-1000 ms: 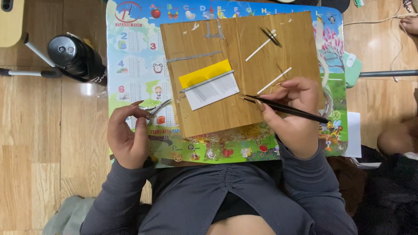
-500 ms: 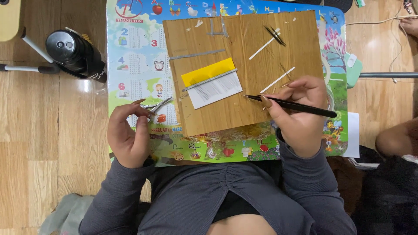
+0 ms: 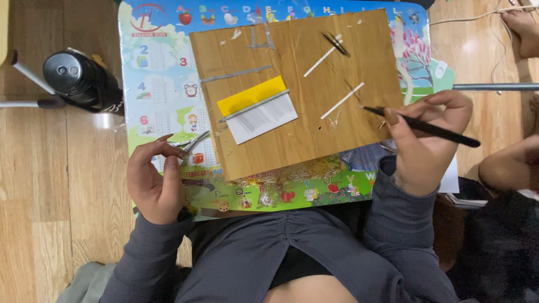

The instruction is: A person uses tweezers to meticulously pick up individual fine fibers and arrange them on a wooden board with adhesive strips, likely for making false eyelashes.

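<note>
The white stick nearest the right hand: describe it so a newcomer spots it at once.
On the wooden board, look toward its right edge, beside the right hand. The white stick lies slanted there, lower than its twin by the dark clip.

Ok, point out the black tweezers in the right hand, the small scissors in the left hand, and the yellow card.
black tweezers (image 3: 432, 128), head view, mid-shaft.
small scissors (image 3: 193, 143), head view, blades.
yellow card (image 3: 250, 95), head view, centre.

mat (image 3: 163, 84): top edge cut off | small scissors (image 3: 191, 145): handles hidden in left hand (image 3: 154, 182) | bare foot (image 3: 522, 28): cropped
</note>
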